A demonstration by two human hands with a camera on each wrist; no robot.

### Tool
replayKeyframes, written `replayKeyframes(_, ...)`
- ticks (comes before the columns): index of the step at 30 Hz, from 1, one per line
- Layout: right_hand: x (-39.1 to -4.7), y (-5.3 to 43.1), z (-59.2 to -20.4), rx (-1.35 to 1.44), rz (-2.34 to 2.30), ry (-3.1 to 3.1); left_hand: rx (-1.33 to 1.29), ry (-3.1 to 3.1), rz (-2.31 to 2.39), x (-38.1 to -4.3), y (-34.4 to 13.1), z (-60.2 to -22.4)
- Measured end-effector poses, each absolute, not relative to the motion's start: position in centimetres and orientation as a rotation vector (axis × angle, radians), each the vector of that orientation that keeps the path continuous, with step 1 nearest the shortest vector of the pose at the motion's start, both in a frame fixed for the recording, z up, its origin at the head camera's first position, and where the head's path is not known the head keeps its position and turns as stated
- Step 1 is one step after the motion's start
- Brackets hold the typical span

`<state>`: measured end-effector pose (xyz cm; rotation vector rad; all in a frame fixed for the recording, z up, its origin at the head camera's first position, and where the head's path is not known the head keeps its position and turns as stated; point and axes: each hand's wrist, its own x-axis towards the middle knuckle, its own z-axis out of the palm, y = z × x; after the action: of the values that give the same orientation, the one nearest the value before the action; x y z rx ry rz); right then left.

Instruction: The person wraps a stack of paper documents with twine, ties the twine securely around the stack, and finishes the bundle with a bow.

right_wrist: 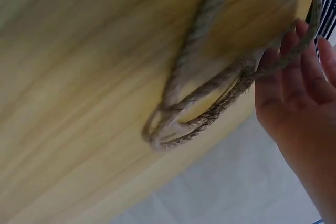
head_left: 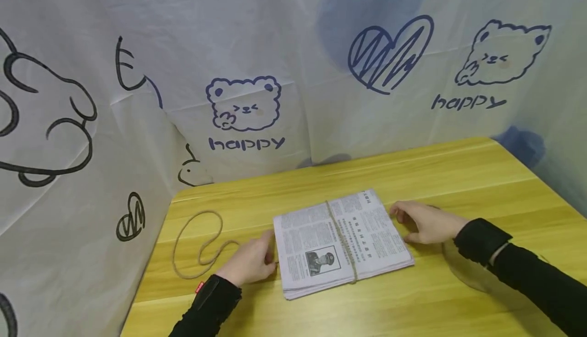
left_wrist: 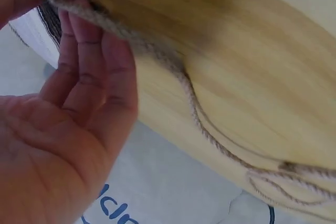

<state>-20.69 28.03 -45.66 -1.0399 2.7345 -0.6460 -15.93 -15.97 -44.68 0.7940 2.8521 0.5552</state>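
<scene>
Left wrist: left hand (left_wrist: 68, 124) pinches twisted rope (left_wrist: 144, 44) by newspapers (head_left: 307, 237); right hand (head_left: 428, 223): hold unclear

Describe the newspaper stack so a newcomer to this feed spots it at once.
On the yellow table, find the left hand and the right hand. The newspaper stack lies between them. Unlike the loose rope curving left of the left hand, it is a flat, printed block with a portrait on top and a cord across it.

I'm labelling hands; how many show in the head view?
2: the left hand by the left edge of the newspaper stack, the right hand by its right edge.
</scene>
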Motion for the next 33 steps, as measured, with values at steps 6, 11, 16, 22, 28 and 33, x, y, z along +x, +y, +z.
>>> replayKeyframes(6,-21.27,28.16,-45.8,-0.996,-0.674,2.656,0.693,2.766,0.576,-15.99,-15.56,-44.24)
replayKeyframes(11,-21.55,28.3,-45.81,-1.065,-0.685,2.602,0.676,2.755,0.492,-16.12,-15.08,-44.17)
replayKeyframes(16,-21.49,28.56,-45.59,-1.164,-0.743,2.522,0.679,2.856,0.334,-16.31,-14.92,-44.06)
replayKeyframes(22,-21.03,28.7,-45.72,-1.231,-0.812,2.447,0.67,2.913,0.25,-16.43,-15.1,-43.94)
replayKeyframes(28,-20.81,28.91,-46.09,-1.229,-0.786,2.468,0.704,2.923,0.229,-16.62,-15.34,-43.98)
replayKeyframes(33,-20.72,28.95,-46.17,-1.286,-0.794,2.485,0.756,2.946,0.18,-16.84,-15.31,-43.89)
